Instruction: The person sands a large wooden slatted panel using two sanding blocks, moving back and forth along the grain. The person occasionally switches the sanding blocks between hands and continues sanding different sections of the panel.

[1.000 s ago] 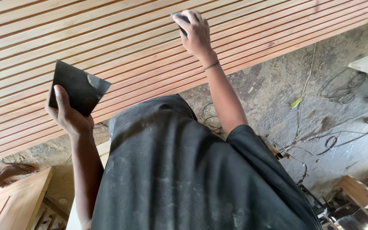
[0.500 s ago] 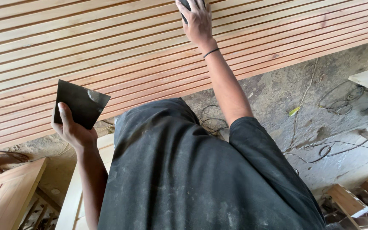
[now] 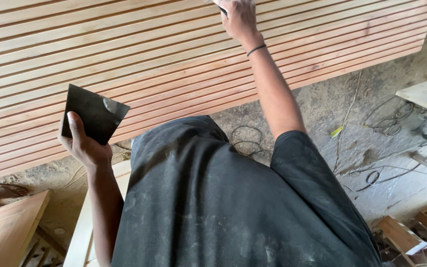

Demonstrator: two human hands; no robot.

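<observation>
Right hand [image 3: 239, 17] was pressed on the slatted wooden panel [image 3: 164, 54] at the top edge of the view, fingers closed round a small dark sanding piece [image 3: 222, 9], mostly cut off by the frame. Left hand [image 3: 82, 143] gripped a dark square sheet of sandpaper [image 3: 94, 112], thumb across its face, held just off the panel's near edge, not clearly touching the wood. One corner of the sheet looked torn or worn pale.

Judgement on doing the rubbing well: strokes should have followed the slats lengthwise, staying flat on one rib at a time so the piece did not dip into the dark grooves and round the edges. Light even pressure seemed enough; the arm was fully stretched, so control at that reach was probably weak and shorter strokes would have been safer.

Edges and room: the panel ran wide to left and right with plenty of free length along the slats. Its near long edge sat just above the person's dark shirt [image 3: 233, 207]; the far part was out of view. Below lay a rough concrete floor [image 3: 352, 118] with loose cables [image 3: 245, 138], a tripping risk if stepping sideways. Another person's foot [image 3: 1, 190] rested by a wooden door panel [image 3: 6, 227] at lower left, well apart from the left hand
</observation>
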